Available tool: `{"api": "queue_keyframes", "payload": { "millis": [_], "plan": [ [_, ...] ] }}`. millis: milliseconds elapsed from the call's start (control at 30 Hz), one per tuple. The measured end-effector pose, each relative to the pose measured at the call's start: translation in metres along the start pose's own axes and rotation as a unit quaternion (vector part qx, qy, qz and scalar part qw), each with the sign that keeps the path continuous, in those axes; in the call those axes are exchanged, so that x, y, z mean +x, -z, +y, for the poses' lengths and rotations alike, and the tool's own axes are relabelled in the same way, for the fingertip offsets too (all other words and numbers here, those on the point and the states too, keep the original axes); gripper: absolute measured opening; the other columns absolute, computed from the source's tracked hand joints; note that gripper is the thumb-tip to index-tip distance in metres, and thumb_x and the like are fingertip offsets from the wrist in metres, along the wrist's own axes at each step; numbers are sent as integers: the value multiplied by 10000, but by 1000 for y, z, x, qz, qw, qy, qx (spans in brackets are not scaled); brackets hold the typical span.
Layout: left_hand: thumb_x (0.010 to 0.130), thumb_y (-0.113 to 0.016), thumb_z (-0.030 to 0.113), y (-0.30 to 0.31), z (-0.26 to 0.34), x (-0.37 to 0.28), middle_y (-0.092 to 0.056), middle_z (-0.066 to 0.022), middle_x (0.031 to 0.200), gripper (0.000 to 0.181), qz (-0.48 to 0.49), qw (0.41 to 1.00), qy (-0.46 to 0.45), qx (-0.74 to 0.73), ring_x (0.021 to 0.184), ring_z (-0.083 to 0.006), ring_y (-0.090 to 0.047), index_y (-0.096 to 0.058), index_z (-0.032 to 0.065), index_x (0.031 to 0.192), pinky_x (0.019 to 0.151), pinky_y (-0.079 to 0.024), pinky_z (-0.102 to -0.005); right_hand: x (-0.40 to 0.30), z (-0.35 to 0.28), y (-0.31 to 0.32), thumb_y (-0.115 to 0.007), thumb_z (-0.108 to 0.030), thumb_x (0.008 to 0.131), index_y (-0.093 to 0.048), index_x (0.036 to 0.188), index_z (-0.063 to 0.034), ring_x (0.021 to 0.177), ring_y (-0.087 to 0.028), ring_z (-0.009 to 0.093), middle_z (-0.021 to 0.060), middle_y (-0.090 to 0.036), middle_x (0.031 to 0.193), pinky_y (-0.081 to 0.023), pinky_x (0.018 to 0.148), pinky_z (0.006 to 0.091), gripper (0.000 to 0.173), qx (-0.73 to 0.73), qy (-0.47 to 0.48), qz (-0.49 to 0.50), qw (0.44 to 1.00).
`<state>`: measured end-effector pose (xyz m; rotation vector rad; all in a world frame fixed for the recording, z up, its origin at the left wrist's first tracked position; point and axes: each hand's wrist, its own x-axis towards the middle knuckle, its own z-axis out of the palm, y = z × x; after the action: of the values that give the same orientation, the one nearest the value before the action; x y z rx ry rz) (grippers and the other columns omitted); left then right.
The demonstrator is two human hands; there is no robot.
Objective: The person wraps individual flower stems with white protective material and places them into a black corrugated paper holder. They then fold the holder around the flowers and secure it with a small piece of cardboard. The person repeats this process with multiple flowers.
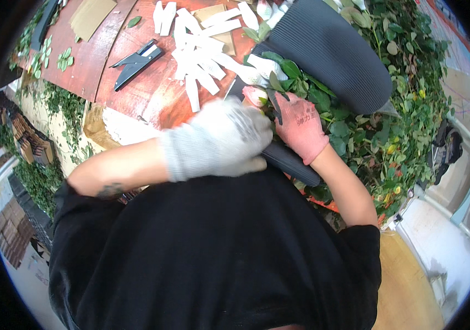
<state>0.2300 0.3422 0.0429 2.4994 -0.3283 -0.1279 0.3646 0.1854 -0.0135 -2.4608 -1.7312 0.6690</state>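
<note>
My left hand (226, 138), in a white knit glove, is motion-blurred in front of my chest. Its fingers point right, and whether anything is in them cannot be told. A pink rose (254, 96) shows just beyond it, with green sepals at its base. Beside the rose is my right hand (301, 126), in a pink glove with dark fingertips and printed writing. Its fingers are bent near the flower's base and the leaves; a grip on the stem cannot be made out. White mesh-sleeved buds (266, 68) lie past the rose among rose leaves (319, 99).
Flattened white sleeves (202, 53) are piled on the reddish tabletop (140, 105). A black stapler (138, 64) and cardboard pieces (91, 18) lie left of them. A black ribbed pad (330, 53) stands over the leaves. Dense foliage (400, 107) fills the right side.
</note>
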Motion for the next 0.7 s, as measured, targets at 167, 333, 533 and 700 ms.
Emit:
{"api": "queue_keyframes", "payload": {
  "millis": [167,333,533,700],
  "plan": [
    [753,-667,384,-9,12,6,-605,-123,876,381,-140,984,107,-29,850,-279,-627,-628,42,915,735,-501,-387,2,-3,8,-641,-213,767,-541,1158,-34,886,-617,291,139,-591,1031,-497,772,409,441,-23,18,26,999],
    [755,-663,415,-2,11,9,-580,-128,941,429,-192,974,116,-38,892,-278,-616,-603,30,935,771,-490,-389,-3,-4,11,-635,-213,757,-544,1153,-32,833,-620,277,117,-585,979,-506,710,385,445,-92,18,-30,995],
    [724,-669,501,-11,1,15,-572,-165,1077,606,-92,995,48,4,1098,-302,-524,-592,-27,1011,910,-438,-406,-5,-1,11,-634,-179,750,-547,1160,-31,870,-619,277,120,-580,1061,-515,725,376,444,-88,59,-21,994],
    [730,-649,546,-16,1,13,-557,-209,1165,720,-87,995,50,6,1154,-329,-500,-570,-61,1109,967,-411,-405,-1,-22,31,-585,-189,797,-553,1120,-78,806,-640,264,121,-610,988,-517,660,372,343,-88,51,114,988]
  ]
}}
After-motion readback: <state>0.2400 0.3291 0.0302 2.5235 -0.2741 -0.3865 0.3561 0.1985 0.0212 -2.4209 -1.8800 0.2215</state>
